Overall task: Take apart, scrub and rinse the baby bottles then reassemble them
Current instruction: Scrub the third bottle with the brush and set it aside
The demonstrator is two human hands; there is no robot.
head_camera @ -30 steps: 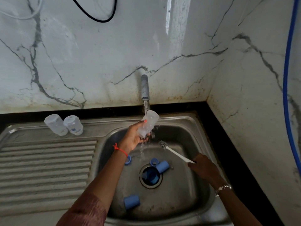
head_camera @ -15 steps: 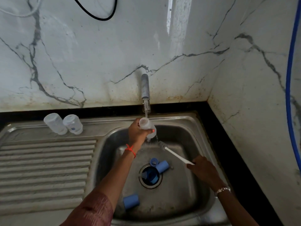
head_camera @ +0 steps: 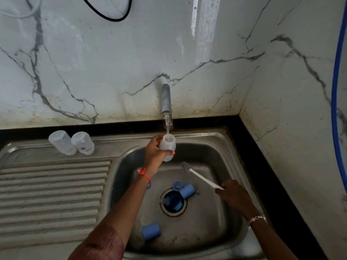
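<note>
My left hand [head_camera: 155, 153] grips a clear baby bottle [head_camera: 168, 146] upright under the tap [head_camera: 166, 102], and the water stream runs into its open mouth. My right hand [head_camera: 231, 194] holds a white bottle brush [head_camera: 199, 176] by its handle, bristle head raised over the basin to the right of the bottle. Two more clear bottles [head_camera: 72, 142] stand upside down on the drainboard at the back left. Blue bottle parts lie in the basin: a cap [head_camera: 151, 231] at the front, another cap [head_camera: 187, 191] and a ring [head_camera: 177, 185] by the drain.
The steel sink [head_camera: 221, 152] sits in a corner of marble walls, with a ribbed drainboard [head_camera: 52, 188] to its left. A blue piece lies in the drain opening [head_camera: 173, 201]. A blue hose [head_camera: 336, 102] hangs along the right wall.
My left hand turned the bottle from tilted with its base up to upright with its mouth under the stream. The brush in my right hand stayed almost still.
</note>
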